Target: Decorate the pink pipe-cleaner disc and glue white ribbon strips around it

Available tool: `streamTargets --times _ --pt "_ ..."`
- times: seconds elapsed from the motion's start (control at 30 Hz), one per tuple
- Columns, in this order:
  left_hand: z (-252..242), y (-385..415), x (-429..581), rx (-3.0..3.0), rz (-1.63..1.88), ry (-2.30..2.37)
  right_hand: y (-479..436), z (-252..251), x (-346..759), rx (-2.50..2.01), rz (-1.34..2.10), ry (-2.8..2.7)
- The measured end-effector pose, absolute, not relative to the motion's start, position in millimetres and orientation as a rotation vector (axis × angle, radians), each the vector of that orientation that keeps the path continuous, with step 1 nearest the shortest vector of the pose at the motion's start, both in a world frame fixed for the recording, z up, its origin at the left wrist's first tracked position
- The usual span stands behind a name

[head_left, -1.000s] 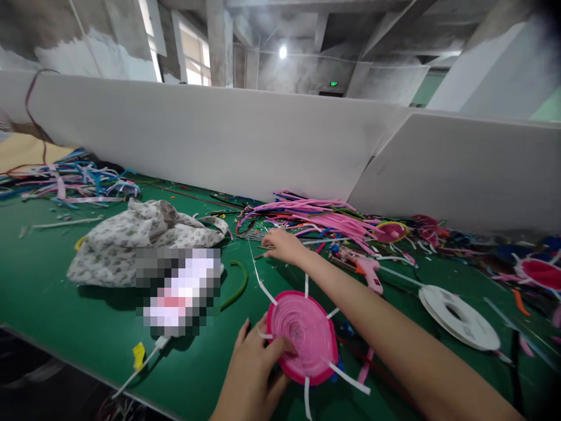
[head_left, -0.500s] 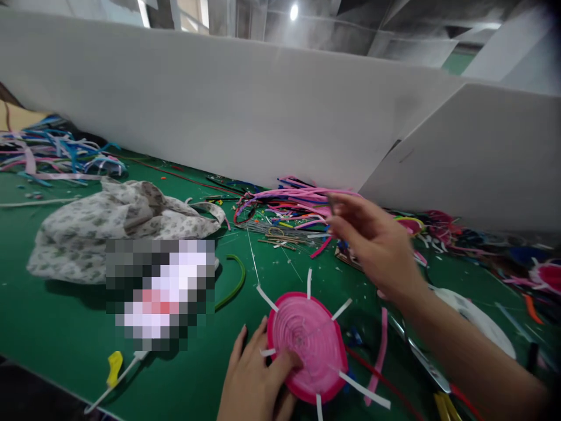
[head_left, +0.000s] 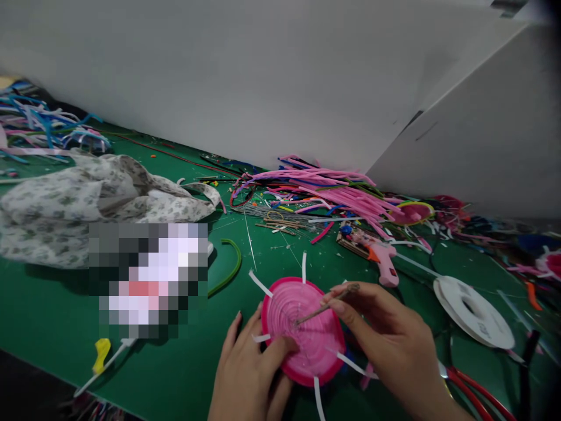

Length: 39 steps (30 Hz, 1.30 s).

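A round pink coiled disc (head_left: 313, 348) with a darker rim lies tilted in front of me, white strips sticking out around its edge. My left hand (head_left: 245, 368) grips its left side, thumb on the face and the other fingers beside and under it. Between the thumb and fingers of my right hand (head_left: 390, 339) is a thin brown twig (head_left: 316, 313). The twig's lower tip meets the disc near its centre; I cannot tell whether it is pressed in.
Pink fuzzy stems (head_left: 324, 181) are heaped by the white partition (head_left: 245, 82). A pink glue gun (head_left: 386, 266), a white spool (head_left: 475, 313) and a red-handled tool (head_left: 477, 389) lie right. A patterned cloth bag (head_left: 56, 204) and a pixelated phone (head_left: 158, 280) sit left.
My right hand has come down and toward me from above the pink stems, bringing the twig onto the disc. My left hand still holds the disc. The view has tipped downward.
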<state>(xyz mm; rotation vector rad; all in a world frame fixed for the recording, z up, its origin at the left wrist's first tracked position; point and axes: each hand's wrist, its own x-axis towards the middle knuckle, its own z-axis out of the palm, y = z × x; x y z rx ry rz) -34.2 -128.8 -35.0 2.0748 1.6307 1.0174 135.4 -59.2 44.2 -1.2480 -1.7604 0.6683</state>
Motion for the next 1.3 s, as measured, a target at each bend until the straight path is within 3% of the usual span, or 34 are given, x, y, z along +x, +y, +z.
streamTargets --times 0.2,0.47,0.67,1.3 --pt "-36.5 -128.5 -34.6 2.077 1.057 1.631 -53.2 56.3 143.7 -1.215 0.407 -1.944" --pt "-34.1 -128.3 -34.7 2.070 1.027 1.623 -46.6 74.9 149.9 -0.887 -0.071 -2.874" --pt "-30.6 -128.3 -34.9 2.049 0.991 1.604 -46.2 71.9 131.3 -0.730 -0.344 -3.019" --pt "-28.1 -127.2 -40.3 2.124 0.848 1.557 -38.1 62.9 112.6 -0.662 -0.437 -3.193"
